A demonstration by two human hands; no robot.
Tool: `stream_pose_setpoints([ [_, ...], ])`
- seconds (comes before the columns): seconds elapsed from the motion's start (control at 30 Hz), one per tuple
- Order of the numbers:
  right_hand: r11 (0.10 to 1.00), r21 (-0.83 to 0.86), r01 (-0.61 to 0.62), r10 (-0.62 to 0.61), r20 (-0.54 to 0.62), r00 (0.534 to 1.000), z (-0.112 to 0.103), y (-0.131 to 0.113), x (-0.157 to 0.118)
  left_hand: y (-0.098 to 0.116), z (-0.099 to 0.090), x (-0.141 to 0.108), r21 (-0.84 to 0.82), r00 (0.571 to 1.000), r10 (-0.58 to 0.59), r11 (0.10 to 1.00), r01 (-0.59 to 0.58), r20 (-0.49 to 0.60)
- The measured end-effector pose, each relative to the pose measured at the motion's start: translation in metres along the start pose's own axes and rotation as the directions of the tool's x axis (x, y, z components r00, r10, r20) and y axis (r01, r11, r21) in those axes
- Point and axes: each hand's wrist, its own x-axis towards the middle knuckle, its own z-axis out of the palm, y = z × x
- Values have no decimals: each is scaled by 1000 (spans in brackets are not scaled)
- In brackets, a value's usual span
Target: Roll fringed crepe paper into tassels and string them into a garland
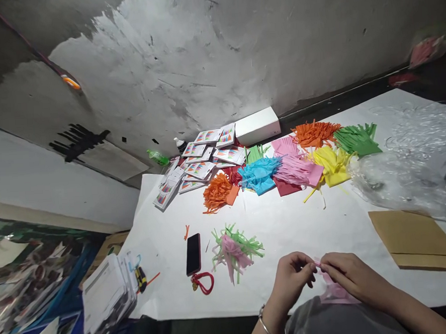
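Both hands meet at the near edge of the white surface [287,223], pinching a pink fringed paper piece [334,291] between them. Left hand [292,278] has thumb and forefinger closed on the top of the paper; right hand [348,275] grips it just beside, fingertips touching the left ones. The paper is pale pink, thin, crumpled; most of it hangs below the right hand toward the lap, strips partly hidden by the fingers (exact shape hard to tell). A bracelet [271,330] sits on the left wrist.

Just left of the hands lies a finished green-and-pink tassel [235,249], apart from them. Further left a black phone [193,253] lies flat with a red cord loop [203,283] at its near end. Far side of the surface: a heap of fringed paper bundles [302,164] in orange, blue, pink, yellow, green, and beside them a spread of small colour-printed packets [203,163] and a white box [257,125]. Right: clear plastic wrapping [401,181] and brown envelopes [416,238]. Nothing lies between the hands and the tassel
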Motion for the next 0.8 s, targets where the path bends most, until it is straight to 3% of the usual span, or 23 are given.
stream_pose_setpoints([
  [0.2,1000,-13,-14,15,45,999,1,5,0,-4,-2,-1,-36,999,-29,999,31,39],
  [0.33,999,-31,-23,25,42,999,3,4,-2,-4,-4,-4,167,999,35,985,-38,21],
  [0.47,999,-9,-46,47,66,997,2,-2,-1,-7,-4,-8,469,970,241,858,-211,-6],
  [0.6,1000,12,-27,26,93,995,7,1,3,-18,-2,-8,625,933,359,722,-296,28],
  [0.73,983,-168,68,-67,14,998,19,24,6,-23,-11,-9,737,887,462,596,-319,11],
  [0.8,975,-190,115,-124,-31,992,24,37,5,-23,-16,-14,756,873,486,583,-297,-31],
])
